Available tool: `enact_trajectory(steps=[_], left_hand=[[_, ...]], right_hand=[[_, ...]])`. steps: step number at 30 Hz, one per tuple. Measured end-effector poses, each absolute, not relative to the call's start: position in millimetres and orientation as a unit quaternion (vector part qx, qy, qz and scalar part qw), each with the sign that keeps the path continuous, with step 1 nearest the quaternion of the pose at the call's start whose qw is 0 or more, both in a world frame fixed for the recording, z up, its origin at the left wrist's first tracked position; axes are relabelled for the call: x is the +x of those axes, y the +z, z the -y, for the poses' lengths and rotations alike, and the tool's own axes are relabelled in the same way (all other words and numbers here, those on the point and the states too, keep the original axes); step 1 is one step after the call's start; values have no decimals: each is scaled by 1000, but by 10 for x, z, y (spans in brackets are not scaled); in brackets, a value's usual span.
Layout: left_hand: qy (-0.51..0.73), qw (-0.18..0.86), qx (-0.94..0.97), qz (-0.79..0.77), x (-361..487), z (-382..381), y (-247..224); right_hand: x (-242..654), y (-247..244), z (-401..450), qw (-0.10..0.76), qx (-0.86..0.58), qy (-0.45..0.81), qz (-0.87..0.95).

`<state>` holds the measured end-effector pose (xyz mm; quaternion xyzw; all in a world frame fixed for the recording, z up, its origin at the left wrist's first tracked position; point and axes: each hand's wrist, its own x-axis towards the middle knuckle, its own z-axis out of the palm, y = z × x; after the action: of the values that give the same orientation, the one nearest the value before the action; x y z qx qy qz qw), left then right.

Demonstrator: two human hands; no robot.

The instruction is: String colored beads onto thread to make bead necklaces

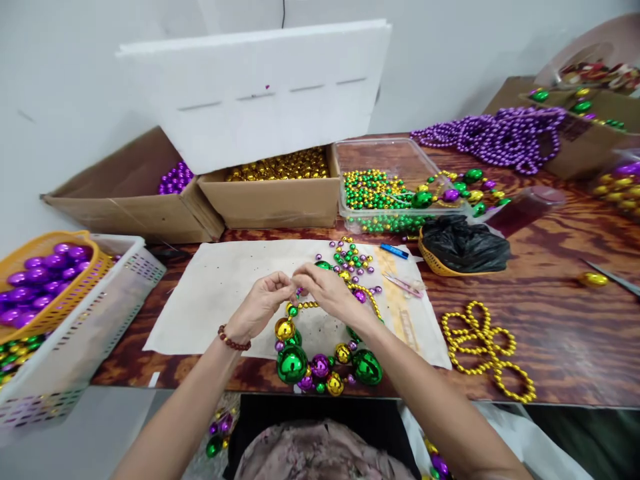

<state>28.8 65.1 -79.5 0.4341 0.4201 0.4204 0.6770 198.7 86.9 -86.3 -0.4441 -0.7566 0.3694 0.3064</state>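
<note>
My left hand [266, 299], with a brown bead bracelet [234, 339] at its wrist, is closed in a pinch. The fingertips of my right hand [326, 288] meet it, pinched as well. Between them is the upper left end of a bead necklace [320, 365], with small purple beads just below the fingers; the thread itself is too fine to make out. Large green, gold and purple balls of the necklace curve along the table's front edge. Loose small beads [353, 257] lie on a white cloth [200, 300] beyond my right hand.
A blue cutter [394, 251] and small snips [403, 285] lie at the cloth's right. Gold bead strands [470, 340] rest farther right. Behind stand cardboard boxes [270, 203], a clear bin [380, 217] and a black bag [463, 247] in a basket. Left are plastic baskets [100, 287].
</note>
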Motion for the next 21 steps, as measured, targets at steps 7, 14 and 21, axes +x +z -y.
enact_trajectory(steps=[7,14,21], left_hand=[[374,675,469,-429,223,-677,-745],[356,659,493,-443,168,-713,-704],[380,603,545,-442,187,-674,-688]], right_hand=[[2252,-794,-838,291,-404,341,797],[2296,-542,-583,202,-362,312,855],[2178,-792,-896,265,-389,600,647]])
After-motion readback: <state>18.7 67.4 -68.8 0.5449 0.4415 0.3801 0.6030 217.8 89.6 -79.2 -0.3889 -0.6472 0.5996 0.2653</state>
